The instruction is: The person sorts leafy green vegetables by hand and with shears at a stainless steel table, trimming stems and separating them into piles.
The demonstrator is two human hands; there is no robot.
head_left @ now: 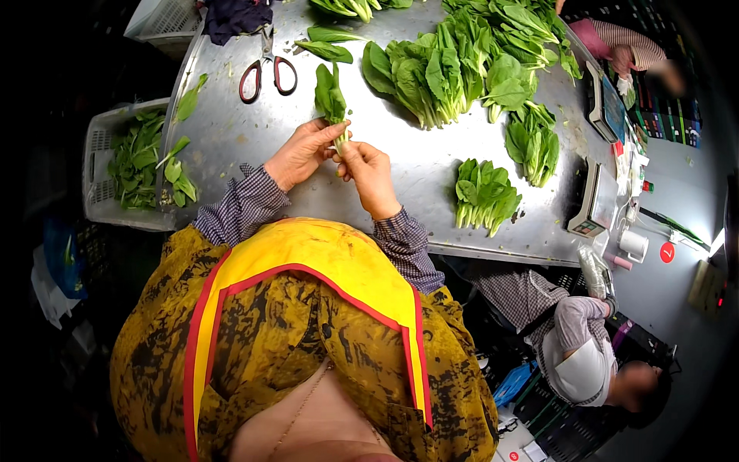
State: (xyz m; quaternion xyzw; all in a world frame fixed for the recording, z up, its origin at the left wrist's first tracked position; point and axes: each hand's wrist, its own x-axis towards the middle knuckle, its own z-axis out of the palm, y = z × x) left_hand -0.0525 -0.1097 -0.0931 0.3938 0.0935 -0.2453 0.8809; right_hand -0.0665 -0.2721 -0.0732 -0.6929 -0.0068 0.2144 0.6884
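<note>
Between my two hands, above the near part of a metal table (pixel 262 135), is a small green leafy vegetable (pixel 329 94), held upright with its leaves pointing away from me. My left hand (pixel 302 154) is closed around its stalk just below the leaves. My right hand (pixel 368 173) pinches the stalk's lower end with thumb and fingers. Scissors (pixel 267 69) with red and black handles lie beyond my left hand, touched by neither hand. A few loose leaves (pixel 327 51) rest past the held vegetable.
A large heap of leafy greens (pixel 439 73) covers the table's far middle, with smaller bunches (pixel 486 196) at right. Left stands a white crate (pixel 100 173) of leaves. Scales (pixel 591 204) line the right edge. A co-worker (pixel 577 339) is at lower right, another person's arm (pixel 627 48) at upper right.
</note>
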